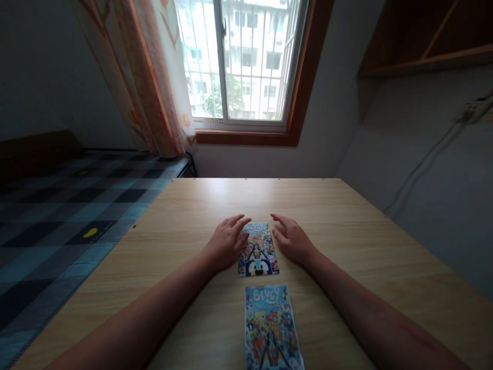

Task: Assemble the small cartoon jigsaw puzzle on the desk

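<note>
A colourful Bluey picture sheet [259, 252] lies flat on the wooden table, a blue cartoon dog's face at its near end. My left hand [228, 241] rests at its left side, fingers apart, with the thumb and fingertips over the left edge. On the other side, my right hand [291, 237] is beside the right edge, fingers spread and holding nothing. Nearer to me lies a second, larger Bluey-printed piece [271, 326] with matching artwork, cut off by the bottom of the view. Whether it is a box or a sheet I cannot tell.
The light wooden table [185, 216] reaches toward a barred window [250, 67]. A bed with a checked cover [92, 205] stands along the left, below a floral curtain [150, 77]. A wall shelf [431, 61] and a cable [423, 159] are at right.
</note>
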Available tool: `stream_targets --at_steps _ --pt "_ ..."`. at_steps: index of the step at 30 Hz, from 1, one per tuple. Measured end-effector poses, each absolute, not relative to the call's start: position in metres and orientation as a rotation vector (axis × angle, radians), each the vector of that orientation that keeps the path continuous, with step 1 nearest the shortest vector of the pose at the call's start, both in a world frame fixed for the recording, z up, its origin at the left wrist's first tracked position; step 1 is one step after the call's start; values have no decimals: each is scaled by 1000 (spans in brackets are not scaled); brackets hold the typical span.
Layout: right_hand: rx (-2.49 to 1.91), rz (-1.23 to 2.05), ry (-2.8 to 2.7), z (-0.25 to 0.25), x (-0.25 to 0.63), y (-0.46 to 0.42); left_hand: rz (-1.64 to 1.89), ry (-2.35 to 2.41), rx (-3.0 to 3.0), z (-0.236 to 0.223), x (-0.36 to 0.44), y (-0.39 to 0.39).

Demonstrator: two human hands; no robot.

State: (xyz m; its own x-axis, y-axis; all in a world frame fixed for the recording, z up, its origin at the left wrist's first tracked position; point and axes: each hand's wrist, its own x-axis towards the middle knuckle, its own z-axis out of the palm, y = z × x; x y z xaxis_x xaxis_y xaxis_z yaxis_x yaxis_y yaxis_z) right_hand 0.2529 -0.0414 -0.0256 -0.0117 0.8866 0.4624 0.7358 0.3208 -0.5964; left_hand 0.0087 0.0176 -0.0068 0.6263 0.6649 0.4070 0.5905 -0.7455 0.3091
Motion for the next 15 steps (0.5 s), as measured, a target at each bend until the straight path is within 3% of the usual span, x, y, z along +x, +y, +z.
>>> stream_targets --at_steps 6,15 --pt "-1701 152 -1883 -36 249 -46 745 1402 2666 -27 -1 40" --pt "-1830 151 -1952 -38 244 -51 716 1428 2778 -44 -1 41"
